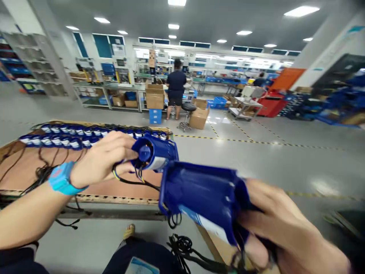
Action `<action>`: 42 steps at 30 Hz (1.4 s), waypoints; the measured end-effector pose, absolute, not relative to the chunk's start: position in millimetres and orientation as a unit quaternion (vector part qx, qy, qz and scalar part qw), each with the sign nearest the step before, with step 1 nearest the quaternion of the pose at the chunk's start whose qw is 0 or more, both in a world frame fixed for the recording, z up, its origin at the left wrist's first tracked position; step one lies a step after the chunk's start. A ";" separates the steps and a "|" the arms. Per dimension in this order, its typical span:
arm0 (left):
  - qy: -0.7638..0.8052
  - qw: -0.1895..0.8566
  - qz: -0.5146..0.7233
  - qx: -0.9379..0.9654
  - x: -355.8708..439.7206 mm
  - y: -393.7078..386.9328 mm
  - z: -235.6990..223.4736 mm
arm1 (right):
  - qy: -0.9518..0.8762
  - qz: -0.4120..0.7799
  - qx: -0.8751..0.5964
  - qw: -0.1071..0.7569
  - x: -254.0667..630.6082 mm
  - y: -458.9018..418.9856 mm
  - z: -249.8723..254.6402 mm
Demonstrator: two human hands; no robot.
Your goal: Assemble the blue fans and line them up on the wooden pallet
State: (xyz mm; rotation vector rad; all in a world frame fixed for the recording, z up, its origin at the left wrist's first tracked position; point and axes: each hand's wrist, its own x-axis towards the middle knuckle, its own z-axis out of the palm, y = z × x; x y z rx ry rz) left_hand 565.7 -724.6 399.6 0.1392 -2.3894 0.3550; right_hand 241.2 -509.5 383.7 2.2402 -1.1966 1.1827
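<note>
My left hand (102, 158), with a light blue watch on its wrist, is closed around a blue cylindrical motor part (155, 152) with black wires hanging from it. My right hand (285, 232) grips a larger blue plastic housing (202, 198), whose open end faces the motor part. The two parts are close together but apart. Both hover over the edge of a cardboard-topped pallet (119, 188).
Rows of similar blue parts (80, 135) with black wires lie on the pallet's far side. A coil of black cable (182, 245) hangs below. A person (176, 89) stands at distant workbenches beside a stool (186, 114) and cardboard boxes (155, 97).
</note>
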 end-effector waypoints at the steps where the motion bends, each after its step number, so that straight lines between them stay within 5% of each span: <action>1: -0.921 0.347 0.158 0.077 591.5 -741.3 405.0 | -0.406 0.423 0.795 0.155 266.4 -541.3 393.8; 6: -0.905 0.336 0.188 0.179 703.0 -836.7 415.5 | -0.341 0.495 0.792 0.107 385.5 -694.7 413.0; 11: -0.893 0.327 0.176 0.253 787.3 -936.2 389.8 | -0.382 0.497 0.772 0.101 437.5 -824.7 375.6; 19: -0.959 0.146 0.105 0.219 816.0 -1074.7 223.9 | -0.458 0.307 0.822 0.141 451.2 -979.7 228.7; 23: -0.970 0.103 0.079 0.204 806.3 -1111.4 143.3 | -0.483 0.207 0.845 0.103 452.3 -1018.5 152.1; 28: -0.976 0.086 0.029 0.197 793.7 -1144.2 96.1 | -0.475 0.158 0.864 0.043 455.5 -1052.7 91.5; 42: -0.933 0.054 -0.057 0.351 824.4 -1150.5 101.8 | -0.620 0.296 0.674 -0.272 440.3 -1040.9 65.9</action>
